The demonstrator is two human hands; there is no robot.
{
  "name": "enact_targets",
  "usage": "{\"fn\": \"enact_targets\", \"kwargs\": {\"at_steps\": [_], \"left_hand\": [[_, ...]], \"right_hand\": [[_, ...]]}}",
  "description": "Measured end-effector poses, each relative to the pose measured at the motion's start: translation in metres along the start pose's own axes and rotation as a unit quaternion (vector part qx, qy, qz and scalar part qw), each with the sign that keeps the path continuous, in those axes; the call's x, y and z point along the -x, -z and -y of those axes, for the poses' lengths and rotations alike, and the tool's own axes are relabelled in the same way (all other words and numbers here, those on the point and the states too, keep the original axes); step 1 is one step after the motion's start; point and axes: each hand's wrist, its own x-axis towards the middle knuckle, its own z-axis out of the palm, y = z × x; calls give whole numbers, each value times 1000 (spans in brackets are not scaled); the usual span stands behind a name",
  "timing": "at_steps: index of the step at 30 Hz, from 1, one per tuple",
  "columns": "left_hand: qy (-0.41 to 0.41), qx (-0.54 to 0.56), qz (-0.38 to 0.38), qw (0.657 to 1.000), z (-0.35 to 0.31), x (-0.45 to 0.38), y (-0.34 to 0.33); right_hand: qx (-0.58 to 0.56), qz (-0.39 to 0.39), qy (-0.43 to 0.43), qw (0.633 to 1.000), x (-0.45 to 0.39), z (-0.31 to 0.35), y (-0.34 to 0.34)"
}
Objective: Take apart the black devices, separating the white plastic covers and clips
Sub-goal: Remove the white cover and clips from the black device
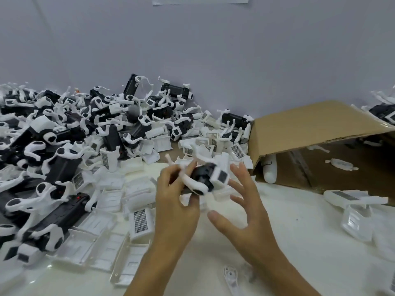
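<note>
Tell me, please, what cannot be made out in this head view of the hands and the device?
- Black device: motion-blurred; whether its white cover is loose cannot be told.
- Left hand: its fingers hide the device's near end.
- Cardboard box: its far contents are shadowed and cut by the right edge.
- Paper sheet on the wall: cut by the top edge, unreadable.

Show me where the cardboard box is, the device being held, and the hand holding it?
cardboard box (pixel 316 122), head view, on its top flap.
held device (pixel 204 175), head view, on its black body.
left hand (pixel 177 207), head view, on the back of the hand.
</note>
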Motion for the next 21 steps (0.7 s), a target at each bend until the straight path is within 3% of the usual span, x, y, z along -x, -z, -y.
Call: {"fn": "enact_targets", "kwargs": {"at_steps": [2,4,12,18,21], "left_hand": [[-115,-102,12,988,5,2,0],[-145,-121,38,981,6,7,-3],[-168,-127,81,974,8,11,-9],[-175,-178,84,965,7,19,-19],[-170,-118,58,977,9,17,-20]], "right_hand": [[-22,-7,-10,1000,0,2,0],[-28,-22,-22,999,1,3,1],[-30,-37,-72,996,3,5,-2],[-92,-129,-128,979,-5,0,4],[-101,-165,-142,971,-8,-1,3]]}}
